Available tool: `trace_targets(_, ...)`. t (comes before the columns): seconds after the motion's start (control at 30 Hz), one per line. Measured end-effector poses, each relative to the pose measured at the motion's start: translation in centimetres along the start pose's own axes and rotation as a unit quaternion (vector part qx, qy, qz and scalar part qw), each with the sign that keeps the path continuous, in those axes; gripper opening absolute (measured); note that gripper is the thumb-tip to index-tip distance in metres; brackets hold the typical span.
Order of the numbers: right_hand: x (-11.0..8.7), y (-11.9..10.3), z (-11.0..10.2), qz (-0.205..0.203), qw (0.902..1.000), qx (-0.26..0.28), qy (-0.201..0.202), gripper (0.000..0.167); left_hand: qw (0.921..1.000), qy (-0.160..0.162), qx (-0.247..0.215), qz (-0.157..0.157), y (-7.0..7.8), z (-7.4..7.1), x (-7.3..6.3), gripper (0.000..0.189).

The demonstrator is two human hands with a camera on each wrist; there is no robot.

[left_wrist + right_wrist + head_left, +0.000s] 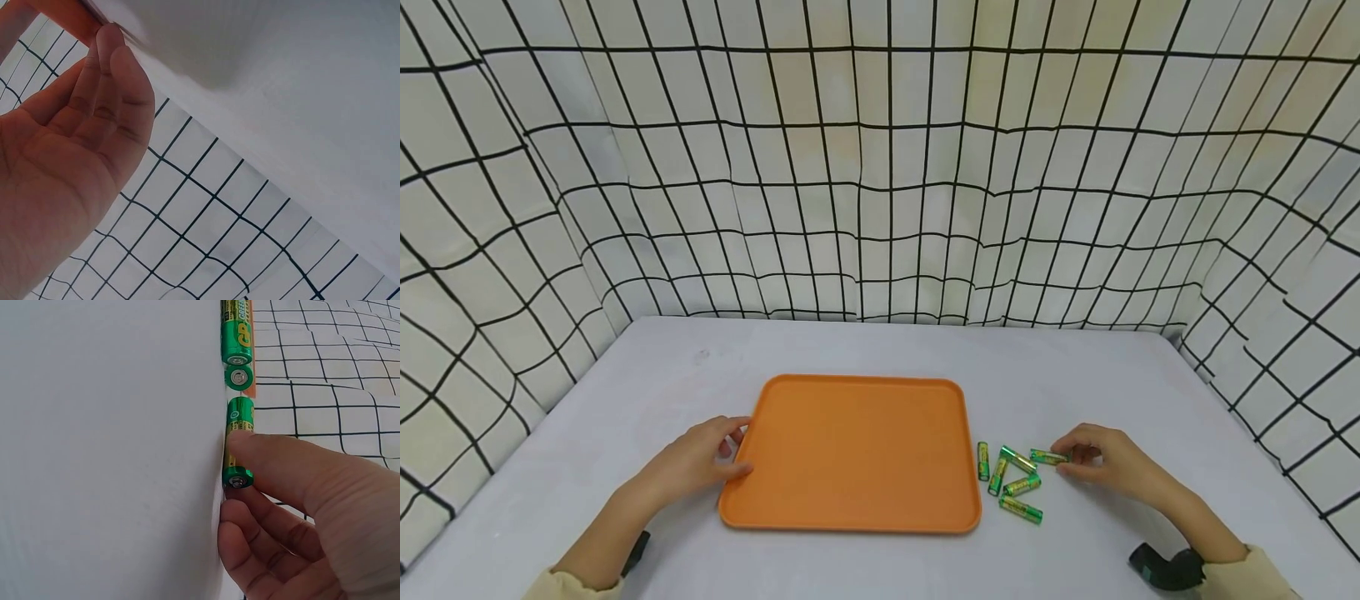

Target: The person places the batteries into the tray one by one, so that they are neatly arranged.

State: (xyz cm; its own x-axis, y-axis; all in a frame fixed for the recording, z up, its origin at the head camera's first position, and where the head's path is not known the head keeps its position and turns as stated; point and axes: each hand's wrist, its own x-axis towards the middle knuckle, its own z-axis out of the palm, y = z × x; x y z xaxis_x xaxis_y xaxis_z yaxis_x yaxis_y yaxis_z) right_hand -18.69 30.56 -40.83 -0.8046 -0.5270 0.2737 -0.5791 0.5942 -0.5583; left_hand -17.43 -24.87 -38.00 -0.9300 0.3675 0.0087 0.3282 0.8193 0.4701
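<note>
An orange tray [850, 454] lies flat on the white table. My left hand [703, 454] holds its left edge, with the thumb on the rim; in the left wrist view the curled fingers of the left hand [81, 131] touch the tray's edge [72, 19]. Right of the tray, my right hand [1108, 458] pinches the end of a green battery [1047, 457]. The right wrist view shows the thumb across that battery [239, 415], which lies on the table. Several more green and gold batteries [1021, 510] lie loosely grouped between the tray and the right hand.
White table surface [880, 346] surrounds the tray and batteries. A white wall with a black grid [887, 208] rises behind the table and along both sides. Black straps [1165, 568] sit at the wrists.
</note>
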Motion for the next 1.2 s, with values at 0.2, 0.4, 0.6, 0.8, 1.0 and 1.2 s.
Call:
trace_targets(0.2, -0.01, 0.16, 0.1, 0.013, 0.9999, 0.006, 0.002, 0.018, 1.0, -0.003, 0.001, -0.002, -0.07, -0.04, 0.07, 0.065)
trace_targets(0.4, -0.02, 0.29, 0.08, 0.0, 1.0, 0.002, 0.007, 0.015, 1.0, -0.005, 0.003, -0.006, 0.0, -0.1, 0.09, 0.064)
trace_targets(0.6, 0.02, 0.3, 0.15, -0.005, 1.0, -0.006, 0.005, 0.013, 0.9998, -0.011, -0.002, -0.018, -0.09, -0.08, 0.1, 0.066)
trace_targets(0.8, 0.1, 0.4, 0.22, -0.016, 0.9997, -0.015, 0.003, 0.013, 0.9999, -0.009, -0.003, -0.009, -0.2, -0.03, 0.12, 0.065)
trace_targets(1.0, 0.07, 0.57, 0.28, -0.032, 0.9993, -0.019, 0.008, 0.015, 1.0, -0.005, -0.001, -0.005, -0.07, 0.02, 0.13, 0.064)
trace_targets(1.2, 0.11, 0.41, 0.38, -0.014, 0.9995, -0.027, 0.006, 0.014, 0.9998, -0.013, -0.001, -0.017, -0.05, -0.07, 0.15, 0.065)
